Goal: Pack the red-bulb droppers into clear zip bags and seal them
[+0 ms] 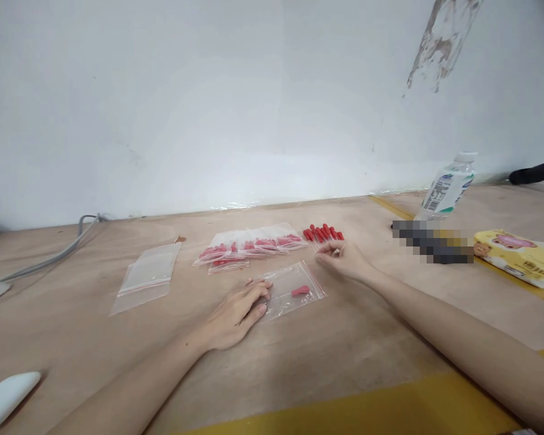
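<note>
left hand (236,314) on bag (299,289) edge, right hand (343,258) beyond

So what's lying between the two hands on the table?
A clear zip bag holding one red piece, seen in the head view. The left hand touches its edge; the right hand sits just beyond it.

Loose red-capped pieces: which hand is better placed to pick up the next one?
Right, probably. The right hand lies right beside the loose red-capped pieces; the left hand rests flat on the edge of the clear bag, farther from them.
</note>
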Action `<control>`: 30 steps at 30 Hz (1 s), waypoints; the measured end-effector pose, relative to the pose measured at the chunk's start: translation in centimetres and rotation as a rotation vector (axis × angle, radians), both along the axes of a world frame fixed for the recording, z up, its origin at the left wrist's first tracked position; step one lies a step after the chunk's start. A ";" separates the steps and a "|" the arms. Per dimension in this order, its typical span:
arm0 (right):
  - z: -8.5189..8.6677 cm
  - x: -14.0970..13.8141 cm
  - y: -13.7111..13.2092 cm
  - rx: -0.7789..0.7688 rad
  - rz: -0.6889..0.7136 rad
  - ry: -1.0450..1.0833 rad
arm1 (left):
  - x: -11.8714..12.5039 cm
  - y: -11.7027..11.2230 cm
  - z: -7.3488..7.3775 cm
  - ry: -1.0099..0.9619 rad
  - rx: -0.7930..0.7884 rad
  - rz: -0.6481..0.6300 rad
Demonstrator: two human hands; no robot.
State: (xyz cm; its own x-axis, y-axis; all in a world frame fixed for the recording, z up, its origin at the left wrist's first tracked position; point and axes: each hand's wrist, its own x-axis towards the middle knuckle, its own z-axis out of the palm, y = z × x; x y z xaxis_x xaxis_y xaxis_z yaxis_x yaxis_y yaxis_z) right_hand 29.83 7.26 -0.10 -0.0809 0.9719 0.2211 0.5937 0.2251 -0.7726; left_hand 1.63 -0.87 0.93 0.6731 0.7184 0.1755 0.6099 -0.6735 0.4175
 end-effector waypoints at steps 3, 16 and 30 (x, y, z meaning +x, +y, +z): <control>1.0 0.2 2.0 0.178 -0.132 -0.312 | 0.0 0.0 0.1 0.003 -0.015 0.005; 1.5 -3.2 5.8 -0.090 -0.378 -0.529 | -0.3 0.3 -0.6 0.075 0.038 -0.022; -0.7 -0.5 -1.3 -0.070 0.006 0.658 | -0.3 0.4 -0.7 0.144 0.043 -0.006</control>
